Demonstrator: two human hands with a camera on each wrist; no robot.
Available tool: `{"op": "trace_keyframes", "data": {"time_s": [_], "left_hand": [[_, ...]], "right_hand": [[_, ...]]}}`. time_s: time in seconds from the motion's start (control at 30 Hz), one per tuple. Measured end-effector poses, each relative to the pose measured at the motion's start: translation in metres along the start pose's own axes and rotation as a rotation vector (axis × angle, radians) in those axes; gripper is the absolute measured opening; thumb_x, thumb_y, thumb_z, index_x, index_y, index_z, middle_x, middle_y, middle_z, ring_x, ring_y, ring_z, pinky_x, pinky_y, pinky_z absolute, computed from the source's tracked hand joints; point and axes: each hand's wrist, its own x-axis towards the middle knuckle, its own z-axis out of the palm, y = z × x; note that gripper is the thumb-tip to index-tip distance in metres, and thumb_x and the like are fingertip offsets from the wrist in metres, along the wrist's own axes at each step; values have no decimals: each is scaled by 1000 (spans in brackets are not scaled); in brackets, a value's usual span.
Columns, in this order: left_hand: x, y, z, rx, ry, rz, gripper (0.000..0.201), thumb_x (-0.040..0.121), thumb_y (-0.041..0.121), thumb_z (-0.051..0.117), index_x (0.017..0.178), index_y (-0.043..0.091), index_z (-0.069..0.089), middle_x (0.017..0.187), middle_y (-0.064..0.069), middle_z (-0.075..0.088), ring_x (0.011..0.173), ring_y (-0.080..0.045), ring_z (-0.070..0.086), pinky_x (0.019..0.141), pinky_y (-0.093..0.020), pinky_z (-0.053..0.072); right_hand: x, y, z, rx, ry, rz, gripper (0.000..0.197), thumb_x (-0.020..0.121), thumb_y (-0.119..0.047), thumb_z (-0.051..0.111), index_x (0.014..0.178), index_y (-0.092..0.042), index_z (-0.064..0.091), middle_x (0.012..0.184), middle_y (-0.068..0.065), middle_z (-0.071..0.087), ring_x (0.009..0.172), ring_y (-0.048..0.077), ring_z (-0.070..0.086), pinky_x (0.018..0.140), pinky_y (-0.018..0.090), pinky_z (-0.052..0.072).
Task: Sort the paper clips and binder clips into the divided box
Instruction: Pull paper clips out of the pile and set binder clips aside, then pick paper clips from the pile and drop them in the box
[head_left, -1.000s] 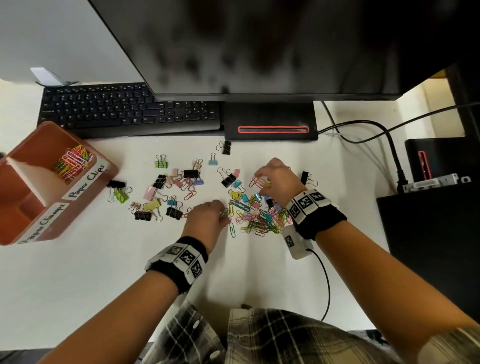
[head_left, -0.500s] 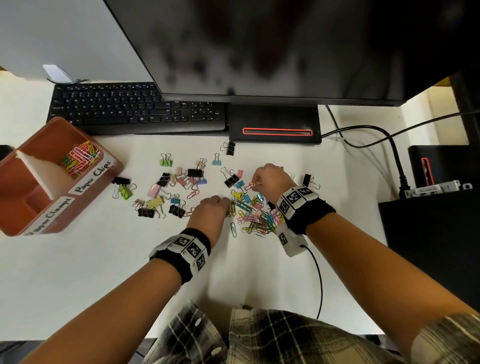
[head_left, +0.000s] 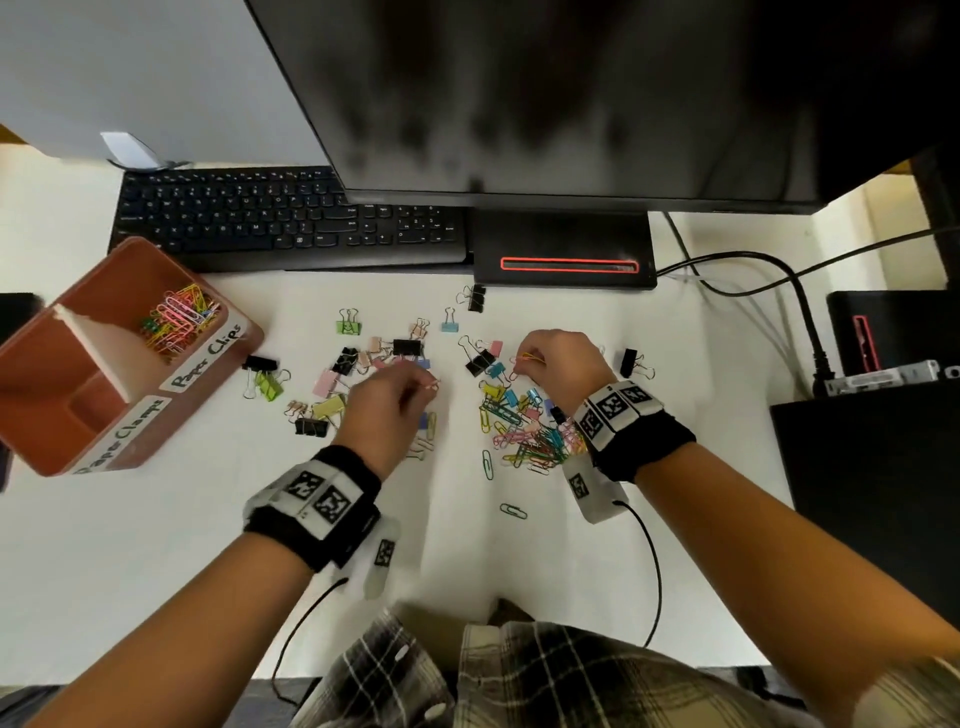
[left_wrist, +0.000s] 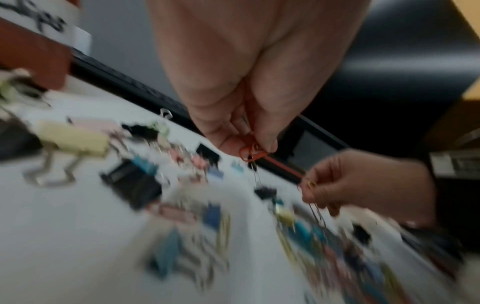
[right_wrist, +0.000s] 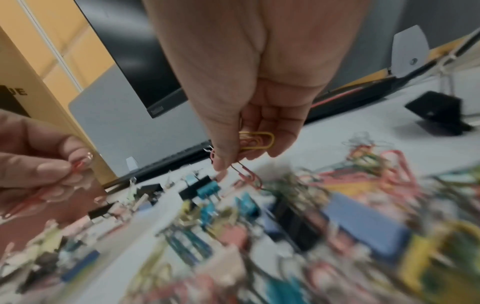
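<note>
Orange clip, head view: our left hand (head_left: 387, 402) pinches an orange-red paper clip (head_left: 431, 385) above the scatter of binder clips (head_left: 408, 347); our right hand (head_left: 558, 361) pinches a yellow paper clip (head_left: 531, 357) with a pink one hanging under it.
Box, head view: we see the divided box (head_left: 62, 447) at the far left, well apart from both hands; its "Paper Clips" side holds a bright bundle of sorted clips (head_left: 179, 322), the "Paper Clamps" side looks bare.
Risk, head view: we judge the long carry to the box the weak point; a thin clip in a light pinch could slip out over the white table (head_left: 156, 545).
Left wrist view: our thumb and fingertips are closed on the orange clip (left_wrist: 250, 151); a dark clip seems to dangle from it, though blur keeps us unsure. If it is hooked on, we could drop a binder clip into the wrong side.
Right wrist view: our fingers curl round the yellow clip (right_wrist: 257, 139) while the pink clip (right_wrist: 246, 174) trails toward the heap; we fear it may snag and drag others.
Surface: white, smooth table, strewn with clips at the middle.
Room: a keyboard (head_left: 291, 223), a dark monitor (head_left: 571, 93), cables and black boxes at the right; a yellow wall shows behind.
</note>
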Motion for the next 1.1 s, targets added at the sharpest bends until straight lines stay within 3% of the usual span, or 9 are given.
{"op": "trace_keyframes", "data": {"time_s": [0.2,0.4,0.53,0.6,0.7,0.8,0.87,1.03,1.1], "left_hand": [[9,-27,-124,-27,284,-77,2,87,9,59,88,9,61,71,5,60,56,12,54,56,-2,43],[31,-71,-199,34,423,-253,7,85,20,63,89,14,63,71,7,58,62,-3,52,62,-14,44],[40,-106,-215,16,318,-306,17,87,24,60,90,10,68,86,-13,69,82,-26,65,84,-36,52],[39,-116,-223,59,323,-291,24,91,25,53,96,6,68,96,-18,69,92,-31,64,85,-35,48],[27,-118,-231,46,366,-204,25,93,24,48,100,9,66,100,-11,69,94,-24,62,82,-28,43],[9,-116,-229,-31,323,-127,15,93,26,49,97,22,62,91,4,66,80,-8,59,75,-20,43],[-3,-110,-222,-63,245,-81,8,91,26,52,92,26,60,86,12,63,71,3,57,66,-10,43],[-24,-87,-178,-55,44,49,7,89,22,57,90,18,63,83,8,63,73,-2,57,62,-8,42],[-26,-78,-151,-53,-46,89,9,88,22,59,93,16,64,86,4,65,76,-9,60,67,-17,47]], "right_hand": [[6,-95,-15,72,122,-209,15,89,-27,59,92,-13,66,91,3,68,82,18,61,76,30,49],[38,-239,10,239,148,-414,10,82,-21,67,88,-13,66,90,6,69,86,20,61,80,33,47],[64,-306,50,325,139,-397,14,79,-18,70,91,-12,66,88,10,69,85,24,63,79,32,48],[71,-320,66,360,80,-348,29,80,-21,70,106,-10,64,99,12,69,94,25,63,85,30,47],[70,-316,75,358,57,-326,41,84,-28,66,120,-11,56,111,12,67,101,23,63,92,32,50],[53,-290,68,384,76,-376,29,90,-28,57,116,-15,58,110,1,64,91,10,61,74,10,48],[37,-263,61,352,114,-386,23,92,-28,54,111,-17,60,104,-5,60,83,5,58,69,9,46],[-10,-178,54,176,128,-292,20,88,-31,58,104,-21,63,93,-8,58,74,0,52,73,17,45],[-31,-141,53,136,129,-221,17,86,-32,61,100,-22,63,88,-9,57,70,-2,49,69,17,41]]}}
